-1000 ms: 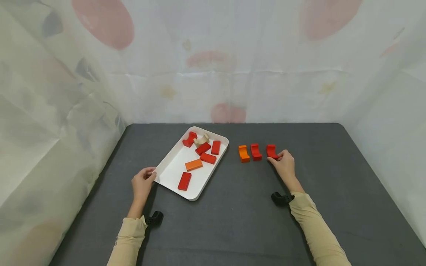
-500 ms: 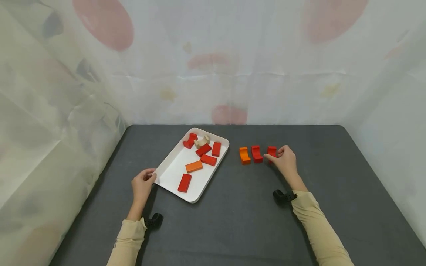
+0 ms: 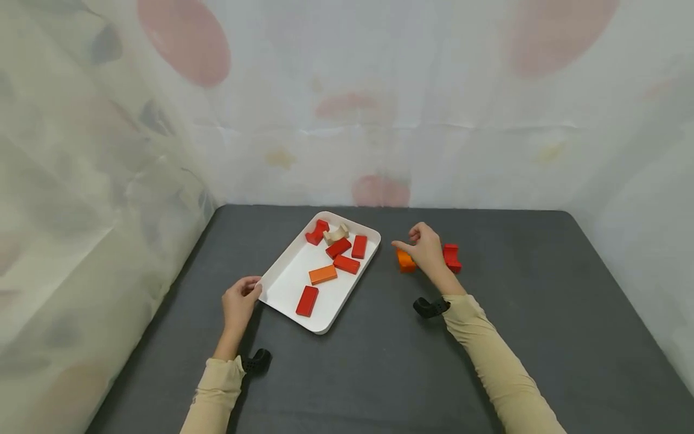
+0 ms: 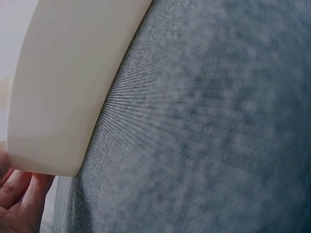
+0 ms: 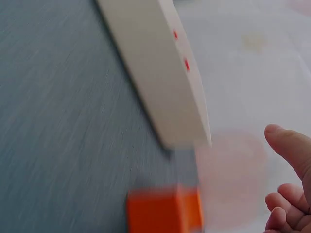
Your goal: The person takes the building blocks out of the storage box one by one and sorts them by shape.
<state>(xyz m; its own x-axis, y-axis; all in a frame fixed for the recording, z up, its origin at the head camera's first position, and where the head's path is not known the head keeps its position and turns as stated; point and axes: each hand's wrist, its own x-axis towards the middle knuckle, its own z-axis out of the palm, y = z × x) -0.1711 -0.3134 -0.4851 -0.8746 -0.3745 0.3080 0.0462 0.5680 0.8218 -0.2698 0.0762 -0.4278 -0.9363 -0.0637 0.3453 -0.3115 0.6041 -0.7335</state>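
Observation:
At its near-left corner my left hand (image 3: 239, 303) pinches the white tray (image 3: 282, 270), thumb at the rim and fingers against the outer wall; the left wrist view shows the fingers (image 4: 24, 199) at the wall's end. Above an orange notched block (image 3: 405, 261) passes my right hand (image 3: 428, 248), thumb and fingers apart and holding nothing. The right wrist view has this orange block below the spread thumb. A red notched block (image 3: 452, 258) stands to the right of the hand. Another red one between them is hidden behind the hand.
Inside the tray lie several flat red blocks (image 3: 307, 301), an orange flat block (image 3: 323, 275), a red notched block (image 3: 317, 232) and a beige notched block (image 3: 337, 234). The dark table (image 3: 368, 367) ends at a patterned curtain (image 3: 379, 150).
My right hand has let go of the rightmost red notched block and moved left over the orange one. My left hand stays on the tray. The view has shifted slightly.

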